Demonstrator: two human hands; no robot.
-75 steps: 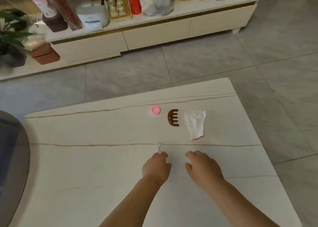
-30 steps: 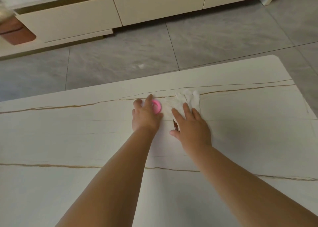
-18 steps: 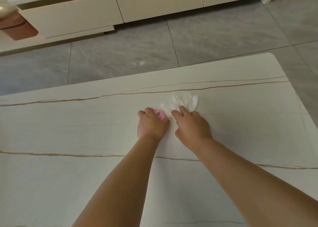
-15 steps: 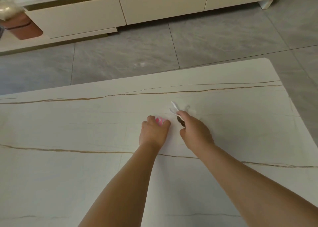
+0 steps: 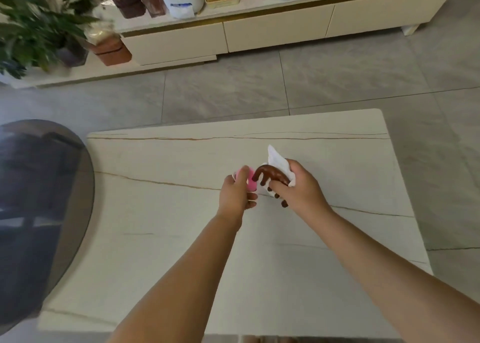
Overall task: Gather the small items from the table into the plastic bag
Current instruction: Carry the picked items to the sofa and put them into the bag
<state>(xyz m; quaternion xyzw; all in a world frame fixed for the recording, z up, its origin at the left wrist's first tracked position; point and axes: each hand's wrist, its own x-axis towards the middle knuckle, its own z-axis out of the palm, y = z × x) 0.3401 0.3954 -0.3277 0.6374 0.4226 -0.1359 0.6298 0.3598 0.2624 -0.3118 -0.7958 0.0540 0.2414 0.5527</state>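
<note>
Left hand (image 5: pixel 235 194): pink ring (image 5: pixel 251 180) | right hand (image 5: pixel 298 189): brown clip (image 5: pixel 271 175), white glove (image 5: pixel 278 159)

The pink ring (image 5: pixel 250 180) is mostly covered by the left hand (image 5: pixel 237 195), and the white glove (image 5: pixel 279 160) is bunched in the right hand (image 5: pixel 302 192) with only its crumpled end poking out. The brown hair claw (image 5: pixel 271 177) shows its arched back and a few teeth, the rest hidden under the right fingers. Far beyond and left of both hands, the plant (image 5: pixel 33 23) is smeared with blur and cut by the edge.
</note>
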